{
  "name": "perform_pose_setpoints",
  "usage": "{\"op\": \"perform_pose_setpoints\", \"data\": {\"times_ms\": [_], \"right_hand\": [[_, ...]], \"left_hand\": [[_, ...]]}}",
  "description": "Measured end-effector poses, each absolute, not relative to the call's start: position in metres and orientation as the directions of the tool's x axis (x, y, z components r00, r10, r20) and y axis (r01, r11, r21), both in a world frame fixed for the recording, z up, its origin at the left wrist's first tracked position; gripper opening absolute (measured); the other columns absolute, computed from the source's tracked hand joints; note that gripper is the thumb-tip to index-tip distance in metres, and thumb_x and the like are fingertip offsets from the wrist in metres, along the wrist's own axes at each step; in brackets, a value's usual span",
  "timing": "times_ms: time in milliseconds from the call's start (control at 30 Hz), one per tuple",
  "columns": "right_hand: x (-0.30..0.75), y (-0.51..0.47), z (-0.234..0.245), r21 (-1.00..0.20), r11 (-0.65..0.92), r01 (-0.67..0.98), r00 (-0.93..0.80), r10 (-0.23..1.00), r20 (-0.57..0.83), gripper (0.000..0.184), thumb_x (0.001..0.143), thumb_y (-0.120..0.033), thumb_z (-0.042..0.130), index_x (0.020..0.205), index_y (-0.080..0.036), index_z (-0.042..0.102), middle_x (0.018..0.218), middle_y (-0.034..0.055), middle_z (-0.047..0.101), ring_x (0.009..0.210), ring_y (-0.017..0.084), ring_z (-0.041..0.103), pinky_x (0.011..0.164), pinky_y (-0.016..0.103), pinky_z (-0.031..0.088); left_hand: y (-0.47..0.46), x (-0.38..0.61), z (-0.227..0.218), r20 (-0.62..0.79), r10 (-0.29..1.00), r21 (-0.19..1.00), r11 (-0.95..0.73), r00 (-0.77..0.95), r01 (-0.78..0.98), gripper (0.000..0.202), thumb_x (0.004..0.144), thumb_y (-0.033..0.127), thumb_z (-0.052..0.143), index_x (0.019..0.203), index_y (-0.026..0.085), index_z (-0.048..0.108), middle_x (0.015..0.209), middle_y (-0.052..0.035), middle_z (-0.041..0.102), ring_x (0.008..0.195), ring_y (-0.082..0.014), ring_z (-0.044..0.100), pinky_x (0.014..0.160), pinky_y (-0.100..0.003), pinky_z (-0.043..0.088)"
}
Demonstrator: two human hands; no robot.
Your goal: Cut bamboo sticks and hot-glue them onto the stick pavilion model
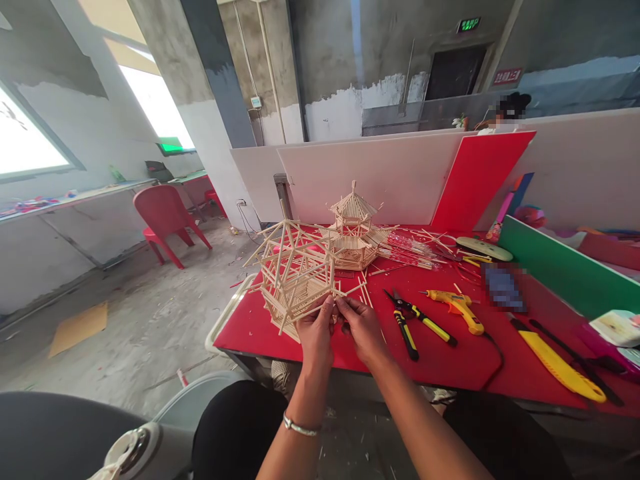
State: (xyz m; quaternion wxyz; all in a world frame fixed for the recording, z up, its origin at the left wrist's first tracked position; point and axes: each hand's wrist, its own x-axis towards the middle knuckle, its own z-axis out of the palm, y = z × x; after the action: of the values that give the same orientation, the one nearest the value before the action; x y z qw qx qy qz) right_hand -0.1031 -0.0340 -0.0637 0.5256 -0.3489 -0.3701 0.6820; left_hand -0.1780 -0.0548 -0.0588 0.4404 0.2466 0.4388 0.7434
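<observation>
Two stick models stood around mid-frame. The nearer model [304,289], left of centre, seemed partly done: slatted floor and railings in place, roof ribs bare and apparently left to cover, unlike the rear pagoda [353,209]. Beside its lower right, left hand [316,330] and right hand [362,328] had narrowed fingers; their grip I couldn't tell.

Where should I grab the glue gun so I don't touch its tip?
Probably by the handle, from the near right: the glue gun lies on its side, handle slanting that way, nozzle pointing left, away from your grip.
</observation>
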Motion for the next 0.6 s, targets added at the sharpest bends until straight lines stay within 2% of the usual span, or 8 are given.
{"op": "perform_pose_setpoints", "data": {"times_ms": [400,500,600], "right_hand": [[-0.105,-0.034,-0.065,-0.863,-0.17,-0.476,-0.204,0.976,-0.079,0.038,0.065,-0.053,0.077,0.074,-0.018,0.068,0.057,-0.0045,0.052,0.047,0.007,0.038,0.043,0.021,0.027],[-0.105,-0.033,-0.068,-0.878,-0.125,-0.462,-0.174,0.984,-0.048,0.036,0.068,-0.053,0.076,0.072,-0.018,0.068,0.055,-0.005,0.05,0.048,0.007,0.037,0.044,0.022,0.026],[-0.101,-0.033,-0.075,-0.894,-0.077,-0.442,-0.135,0.991,-0.019,0.036,0.07,-0.054,0.074,0.069,-0.019,0.067,0.054,-0.0052,0.048,0.048,0.008,0.034,0.044,0.023,0.025]], "left_hand": [[-0.056,-0.18,-0.058,-0.104,0.873,0.865,-0.157,-0.477,-0.476,0.045,0.062,0.04,0.084,0.094,0.011,0.073,0.055,0.0026,0.057,0.044,-0.0044,0.044,0.04,-0.015,0.027],[-0.063,-0.18,-0.063,-0.093,0.875,0.912,-0.117,-0.476,-0.393,0.041,0.065,0.047,0.08,0.085,0.011,0.073,0.053,0.0034,0.053,0.041,-0.0044,0.038,0.039,-0.018,0.025],[-0.085,-0.177,-0.073,-0.032,0.863,0.989,-0.045,-0.504,-0.14,0.039,0.075,0.051,0.071,0.064,0.014,0.066,0.046,0.0059,0.04,0.041,-0.0053,0.031,0.041,-0.02,0.023]]}}
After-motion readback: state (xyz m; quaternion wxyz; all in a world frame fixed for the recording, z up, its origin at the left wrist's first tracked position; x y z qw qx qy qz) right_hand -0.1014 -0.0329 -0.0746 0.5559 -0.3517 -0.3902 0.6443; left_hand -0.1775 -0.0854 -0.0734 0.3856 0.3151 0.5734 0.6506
